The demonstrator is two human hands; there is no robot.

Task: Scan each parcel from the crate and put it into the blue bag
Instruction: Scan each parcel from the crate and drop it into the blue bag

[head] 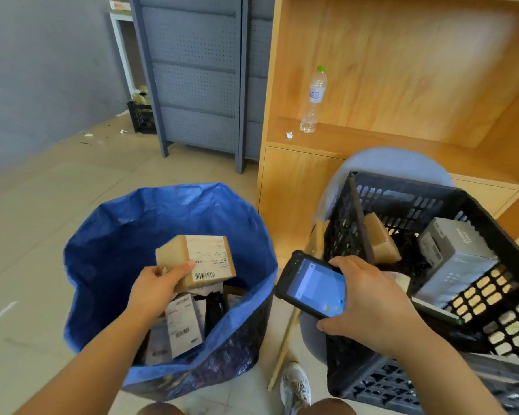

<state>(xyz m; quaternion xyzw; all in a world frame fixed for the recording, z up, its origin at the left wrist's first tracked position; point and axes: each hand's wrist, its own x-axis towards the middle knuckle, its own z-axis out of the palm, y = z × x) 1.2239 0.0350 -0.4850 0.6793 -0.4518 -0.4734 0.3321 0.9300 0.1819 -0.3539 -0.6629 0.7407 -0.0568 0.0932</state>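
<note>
My left grip [158, 284] is closed around a box [197, 260], thumb on its top face beside the label, fingers under it. I hold the box above the mouth of the bag [108, 235], tilted, with the white barcode label facing up at me. The bag stands open on the floor to my left. Down inside it lie more parcels: two white-labelled ones [182, 324] leaning against the near wall and a black packet [215, 310] next to them.

My right grip [369, 301] is wrapped round the scanner [310, 284], fingers curled over its far edge and thumb under the near one. Its screen is lit blue and faces up. The scanner sits between the bag and the crate [402, 199], over the crate's near left corner.

The crate is black, with slotted walls, and rests tilted on a grey chair [387, 160] to my right. In it I can see a small brown parcel [382, 242] against the left wall and a grey carton [454, 256] toward the right side; what lies under them is dark and I cannot make it out.

A wooden stick [283, 342] leans beside the chair, near my shoe [295, 384]. Behind the crate a water bottle [313, 100] stands upright on a wooden shelf [372, 139], with a scrap of paper [289, 135] just beside it.
</note>
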